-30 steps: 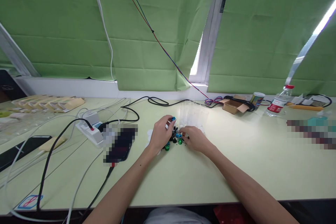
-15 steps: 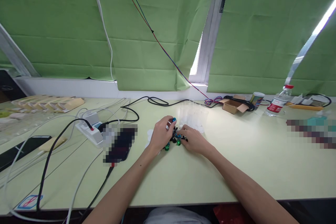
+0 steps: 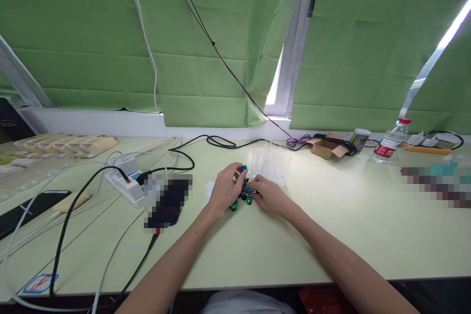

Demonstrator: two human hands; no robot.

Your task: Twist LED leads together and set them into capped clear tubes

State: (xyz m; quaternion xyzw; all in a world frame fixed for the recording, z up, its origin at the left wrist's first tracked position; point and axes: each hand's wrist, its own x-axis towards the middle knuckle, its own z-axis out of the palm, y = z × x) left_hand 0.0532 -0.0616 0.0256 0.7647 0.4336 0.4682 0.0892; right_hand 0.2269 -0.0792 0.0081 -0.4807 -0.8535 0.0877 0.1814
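My left hand (image 3: 225, 187) is closed, with a small shiny blue ball (image 3: 244, 168) at the tips of its thumb and forefinger. Just below lies a cluster of small black pieces (image 3: 244, 196), partly covered by my fingers. Two shiny green balls, one on the left (image 3: 233, 207) and one on the right (image 3: 249, 200), hang or rest at its near side. From the other side my right hand (image 3: 270, 194) reaches in, its fingers bent and pressed together at the cluster. What exactly its fingertips grip is hidden.
Behind my hands stands a clear plastic box (image 3: 270, 164). To the left are a phone (image 3: 170, 201) on a cable, a white power strip (image 3: 127, 186) and loose cords. A small cardboard box (image 3: 326, 148), a can (image 3: 359, 141) and a water bottle (image 3: 390, 142) line the back right.
The green ball nearer my right hand has shifted slightly left, and that hand's fingers have moved a little. My left hand stays nearly still with the blue ball.
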